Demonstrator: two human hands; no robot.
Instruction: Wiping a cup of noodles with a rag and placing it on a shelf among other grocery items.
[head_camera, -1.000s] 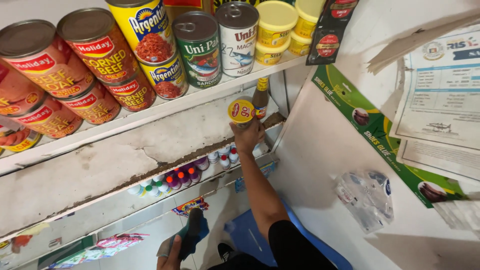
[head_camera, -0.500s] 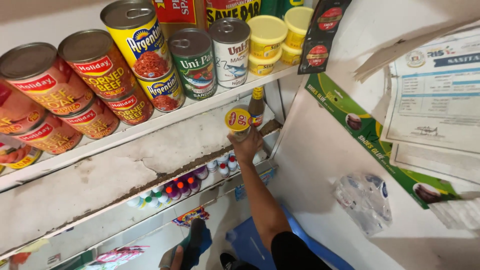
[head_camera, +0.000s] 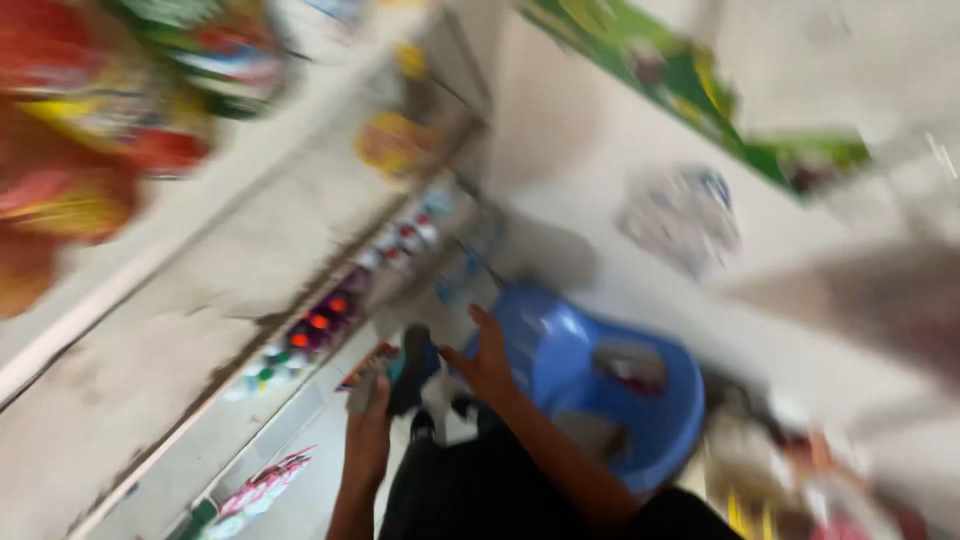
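Tub (head_camera: 640, 420): blue, just right of the right hand (head_camera: 487, 362), touching its rim
Fingers: right spread; left hand (head_camera: 368, 432) too blurry
Nearer: right

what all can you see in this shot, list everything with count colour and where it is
cans: several, too blurred to count, red and yellow labels, upper shelf at top left
small yellow item: one, on the middle shelf near the back corner
shelf: one bare grey board, running across the left
small bottles: a row, red, green and white caps, on the lower shelf
blue plastic basin: one, on the floor at centre right
green poster: one, on the white wall at upper right
left hand: one, low by the lower shelf edge, holding a blurred object
right hand: one, fingers spread, beside the basin rim, nothing seen in it
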